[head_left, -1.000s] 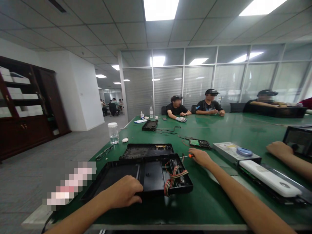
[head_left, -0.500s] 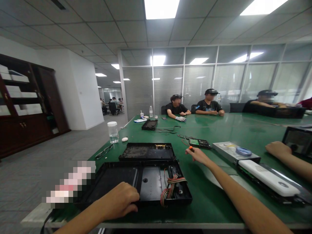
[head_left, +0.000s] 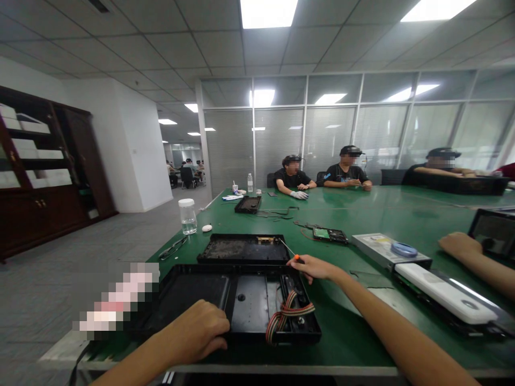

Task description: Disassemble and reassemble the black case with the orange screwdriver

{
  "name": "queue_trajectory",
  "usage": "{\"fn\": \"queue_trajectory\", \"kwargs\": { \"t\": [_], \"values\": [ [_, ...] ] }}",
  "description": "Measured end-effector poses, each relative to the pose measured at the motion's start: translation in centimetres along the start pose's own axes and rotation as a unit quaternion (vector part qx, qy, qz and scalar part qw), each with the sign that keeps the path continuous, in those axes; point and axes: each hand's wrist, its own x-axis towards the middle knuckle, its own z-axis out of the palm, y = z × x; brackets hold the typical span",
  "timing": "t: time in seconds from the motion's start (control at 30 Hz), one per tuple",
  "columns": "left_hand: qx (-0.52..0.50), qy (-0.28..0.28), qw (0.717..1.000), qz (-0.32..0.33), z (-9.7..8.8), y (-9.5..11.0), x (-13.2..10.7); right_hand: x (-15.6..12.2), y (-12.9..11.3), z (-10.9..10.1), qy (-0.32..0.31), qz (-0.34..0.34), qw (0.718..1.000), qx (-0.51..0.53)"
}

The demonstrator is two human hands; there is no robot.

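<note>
A black plastic casing (head_left: 249, 305) lies open in front of me, with striped ribbon cable (head_left: 287, 311) at its right end. My left hand (head_left: 205, 329) is closed on its front wall, the fingers curled over the edge. In my right hand (head_left: 316, 268) is a screwdriver (head_left: 298, 259) with an orange-and-dark handle. Its thin shaft points up and left over a second black casing part (head_left: 241, 249) behind the first. The tip is close to a brass-coloured strip (head_left: 266, 239) there; whether they touch I cannot tell.
A lidded water jar (head_left: 188, 217), a white round object (head_left: 206, 228) and glasses (head_left: 173, 249) stand or lie left. A small green-board device (head_left: 330, 235) is behind my right hand. At right are a grey drive-like box (head_left: 384, 249), white device (head_left: 446, 295) and another person's arm (head_left: 462, 249). People sit opposite.
My right hand has moved left and slightly toward me with the screwdriver, from the green-board device to the black casing parts. My left hand stays on the casing's front wall.
</note>
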Motion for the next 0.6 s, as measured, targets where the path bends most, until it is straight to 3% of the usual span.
{"fn": "queue_trajectory", "kwargs": {
  "t": [0.13, 0.27, 0.33, 0.4, 0.5, 0.53, 0.6],
  "values": [
    [0.002, -0.004, 1.000, -0.008, 0.1, -0.2, 0.6, -1.1, 1.0, -1.7, -0.020, 0.088, 0.992, -0.090],
    [0.019, -0.024, 0.998, -0.047, 0.1, -0.7, 1.7, -1.9, 2.3, -2.7, -0.030, 0.214, 0.963, -0.161],
    [0.034, -0.046, 0.995, -0.077, -0.2, -1.4, 2.6, -2.1, 2.4, -3.0, -0.012, 0.244, 0.950, -0.197],
    [0.028, -0.084, 0.992, -0.095, -1.0, -2.4, 3.7, -2.2, 2.1, -3.2, 0.038, 0.233, 0.940, -0.247],
    [-0.032, -0.125, 0.988, -0.089, -2.1, -4.6, 6.5, -1.9, 0.8, -2.9, 0.150, 0.145, 0.934, -0.289],
    [-0.047, -0.110, 0.989, -0.083, -2.2, -5.5, 7.6, -1.7, 0.3, -2.5, 0.171, 0.117, 0.940, -0.273],
    [-0.018, -0.006, 0.997, -0.072, -1.9, -7.3, 10.0, -1.1, -0.7, -1.5, 0.171, 0.085, 0.960, -0.206]
  ]
}}
